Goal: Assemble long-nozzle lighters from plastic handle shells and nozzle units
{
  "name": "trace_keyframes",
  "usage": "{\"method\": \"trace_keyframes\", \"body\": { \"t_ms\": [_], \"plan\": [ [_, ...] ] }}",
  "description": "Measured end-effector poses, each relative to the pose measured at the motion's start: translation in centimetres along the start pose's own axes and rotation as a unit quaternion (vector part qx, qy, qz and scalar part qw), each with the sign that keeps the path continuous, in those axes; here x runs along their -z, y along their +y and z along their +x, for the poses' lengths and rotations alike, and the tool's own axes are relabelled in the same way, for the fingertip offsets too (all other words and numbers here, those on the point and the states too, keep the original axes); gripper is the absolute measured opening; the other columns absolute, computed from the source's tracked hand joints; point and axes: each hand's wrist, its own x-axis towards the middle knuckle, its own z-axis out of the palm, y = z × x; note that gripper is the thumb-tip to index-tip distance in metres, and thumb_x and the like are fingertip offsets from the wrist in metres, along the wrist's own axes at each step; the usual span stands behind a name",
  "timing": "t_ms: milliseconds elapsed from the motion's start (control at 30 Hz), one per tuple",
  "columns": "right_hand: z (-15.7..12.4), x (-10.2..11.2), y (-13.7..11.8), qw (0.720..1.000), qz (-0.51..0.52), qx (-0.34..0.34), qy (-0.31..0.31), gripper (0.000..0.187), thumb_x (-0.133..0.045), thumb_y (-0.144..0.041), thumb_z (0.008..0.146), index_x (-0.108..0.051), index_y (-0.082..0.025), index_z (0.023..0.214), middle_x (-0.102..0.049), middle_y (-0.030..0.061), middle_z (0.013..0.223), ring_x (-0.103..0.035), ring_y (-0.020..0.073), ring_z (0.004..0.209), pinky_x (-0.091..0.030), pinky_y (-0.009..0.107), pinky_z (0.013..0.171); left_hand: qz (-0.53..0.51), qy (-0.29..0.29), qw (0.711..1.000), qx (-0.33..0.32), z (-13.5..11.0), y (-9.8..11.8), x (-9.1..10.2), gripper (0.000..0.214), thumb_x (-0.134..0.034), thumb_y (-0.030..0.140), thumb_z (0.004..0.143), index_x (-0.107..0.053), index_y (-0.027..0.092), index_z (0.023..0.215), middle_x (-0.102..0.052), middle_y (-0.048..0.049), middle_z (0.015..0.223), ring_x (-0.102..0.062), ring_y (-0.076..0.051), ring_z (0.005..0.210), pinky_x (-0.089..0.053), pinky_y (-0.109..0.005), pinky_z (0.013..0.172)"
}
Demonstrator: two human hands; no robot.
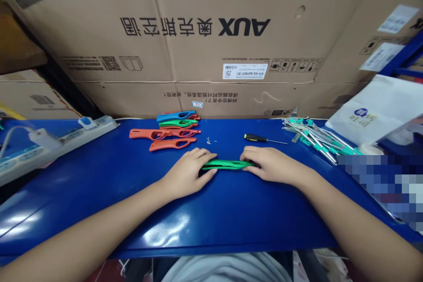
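Note:
A long green plastic handle piece (229, 165) lies on the blue table (231, 211) between my two hands. My left hand (190, 172) is closed over its left end, fingers curled on top. My right hand (269, 164) is closed over its right end in the same way. Only the middle stretch of the green piece shows between the hands.
Orange, green and blue plastic handle shells (173, 130) lie in a pile behind my left hand. A small screwdriver (261, 139) and tiny screws (209, 141) rest behind. Metal-tipped teal parts (313, 139) heap at right. A power strip (56, 141) at left, cardboard boxes (198, 39) behind.

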Motion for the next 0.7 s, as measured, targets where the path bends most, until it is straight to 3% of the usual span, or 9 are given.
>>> {"method": "trace_keyframes", "body": {
  "t_ms": [133,267,333,467,567,700],
  "plan": [
    [-0.1,0.1,0.4,1.000,-0.003,0.001,-0.002,0.017,-0.058,-0.035,0.100,-0.064,-0.023,0.110,-0.065,0.0037,0.105,-0.064,0.0188,0.085,-0.042,0.028,0.067,-0.031,-0.004,0.999,-0.005,0.2,-0.8,-0.6,0.034,-0.051,0.034,0.103,-0.062,0.020,0.132,-0.063,-0.0092,0.122,-0.059,-0.024,0.110,-0.050,-0.044,0.102],
    [-0.1,0.0,0.0,1.000,0.000,0.005,0.002,0.051,-0.065,-0.065,0.088,-0.064,-0.023,0.117,-0.065,0.0040,0.110,-0.066,0.0214,0.089,-0.043,0.030,0.070,-0.065,-0.008,0.998,-0.006,0.2,-0.8,-1.0,0.030,-0.057,0.032,0.100,-0.063,0.021,0.127,-0.061,-0.0091,0.119,-0.058,-0.025,0.110,-0.049,-0.046,0.102],
    [-0.1,0.0,-0.3,1.000,-0.006,0.006,-0.001,0.056,-0.064,-0.070,0.086,-0.065,-0.022,0.115,-0.065,0.0037,0.108,-0.066,0.0215,0.087,-0.043,0.031,0.069,-0.079,-0.006,0.997,-0.002,0.1,-0.7,-1.1,0.030,-0.060,0.030,0.097,-0.063,0.021,0.125,-0.060,-0.0091,0.119,-0.058,-0.025,0.110,-0.049,-0.046,0.102],
    [-0.1,-0.1,-0.6,0.999,-0.029,0.013,-0.006,0.039,-0.067,-0.055,0.091,-0.066,-0.021,0.112,-0.066,0.0032,0.102,-0.065,0.0199,0.081,-0.040,0.030,0.064,-0.107,-0.002,0.994,0.003,0.3,-0.9,-1.2,0.026,-0.063,0.027,0.095,-0.063,0.022,0.121,-0.062,-0.0075,0.117,-0.058,-0.025,0.110,-0.047,-0.047,0.103],
    [0.0,-0.1,-0.3,1.000,-0.007,0.026,0.008,0.028,-0.056,-0.045,0.100,-0.067,-0.022,0.112,-0.069,0.0032,0.101,-0.066,0.0188,0.081,-0.042,0.030,0.066,-0.126,0.011,0.992,0.017,0.3,-1.3,-1.4,0.030,-0.067,0.029,0.092,-0.062,0.023,0.122,-0.064,-0.0065,0.118,-0.059,-0.025,0.110,-0.048,-0.046,0.102],
    [0.2,0.0,0.8,0.993,0.036,-0.020,0.113,0.031,-0.043,-0.036,0.106,-0.069,-0.021,0.101,-0.073,0.0053,0.099,-0.067,0.0210,0.089,-0.045,0.032,0.076,-0.137,0.043,0.989,0.046,0.2,-1.8,-1.9,0.061,-0.074,0.031,0.087,-0.046,0.023,0.140,-0.060,-0.0081,0.126,-0.061,-0.022,0.102,-0.053,-0.042,0.095]
  ]
}}
